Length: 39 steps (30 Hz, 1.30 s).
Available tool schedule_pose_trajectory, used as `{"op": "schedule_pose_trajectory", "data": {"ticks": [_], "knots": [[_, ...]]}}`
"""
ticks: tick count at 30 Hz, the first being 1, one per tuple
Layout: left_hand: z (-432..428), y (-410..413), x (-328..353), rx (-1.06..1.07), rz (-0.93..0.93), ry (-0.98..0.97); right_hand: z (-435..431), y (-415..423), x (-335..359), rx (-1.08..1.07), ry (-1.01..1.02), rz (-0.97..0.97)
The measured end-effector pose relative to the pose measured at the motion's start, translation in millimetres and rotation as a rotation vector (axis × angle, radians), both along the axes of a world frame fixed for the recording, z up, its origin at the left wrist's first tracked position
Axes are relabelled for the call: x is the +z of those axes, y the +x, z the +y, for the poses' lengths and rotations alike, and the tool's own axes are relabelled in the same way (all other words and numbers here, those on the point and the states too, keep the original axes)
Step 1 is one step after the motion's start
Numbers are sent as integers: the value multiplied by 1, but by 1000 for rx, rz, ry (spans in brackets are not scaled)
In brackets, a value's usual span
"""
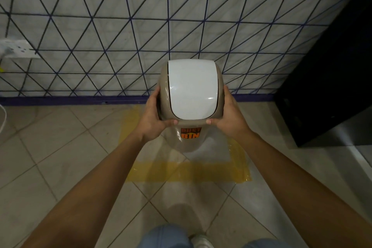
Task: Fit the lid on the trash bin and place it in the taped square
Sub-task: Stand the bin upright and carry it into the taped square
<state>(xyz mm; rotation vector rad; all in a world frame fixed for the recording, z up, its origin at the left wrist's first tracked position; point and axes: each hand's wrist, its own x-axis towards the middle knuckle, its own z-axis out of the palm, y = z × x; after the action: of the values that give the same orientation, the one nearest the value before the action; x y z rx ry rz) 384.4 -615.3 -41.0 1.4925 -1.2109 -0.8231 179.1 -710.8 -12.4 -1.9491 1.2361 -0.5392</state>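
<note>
A beige trash bin [188, 144] with an orange "DUST BIN" sticker stands inside the yellow taped square [187, 173] on the floor, close to the wall. Its lid [191, 88], beige with a white swing flap, sits on top of the bin. My left hand [154, 116] grips the lid's left side, and my right hand [229, 113] grips its right side. Both thumbs rest on the lid's front rim. The bin's base is partly hidden below the lid.
A white wall with a dark triangle pattern [120, 26] rises just behind the bin. A black cabinet [330, 78] stands at the right. A white wall socket [18, 48] sits at the far left. My legs and a shoe [201, 240] show at the bottom.
</note>
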Motion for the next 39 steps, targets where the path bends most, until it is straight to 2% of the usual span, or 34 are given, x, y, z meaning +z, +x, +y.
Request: {"op": "schedule_pose_trajectory", "data": {"ticks": [6,11,18,22,32,39], "knots": [[-18,8,2,5,-21,24,-18,8,-2,5,7,-2],[-35,20,-2,102,-48,147,-38,17,-2,20,38,-18],[-53,35,-17,191,137,159,-64,24,-11,54,97,-168],[-54,41,-17,187,143,183,-64,25,-15,10,129,-229],[-54,40,-16,192,151,180,-68,25,-14,-5,109,-173],[-52,36,-8,217,118,176,-72,19,-16,-78,244,-159]]}}
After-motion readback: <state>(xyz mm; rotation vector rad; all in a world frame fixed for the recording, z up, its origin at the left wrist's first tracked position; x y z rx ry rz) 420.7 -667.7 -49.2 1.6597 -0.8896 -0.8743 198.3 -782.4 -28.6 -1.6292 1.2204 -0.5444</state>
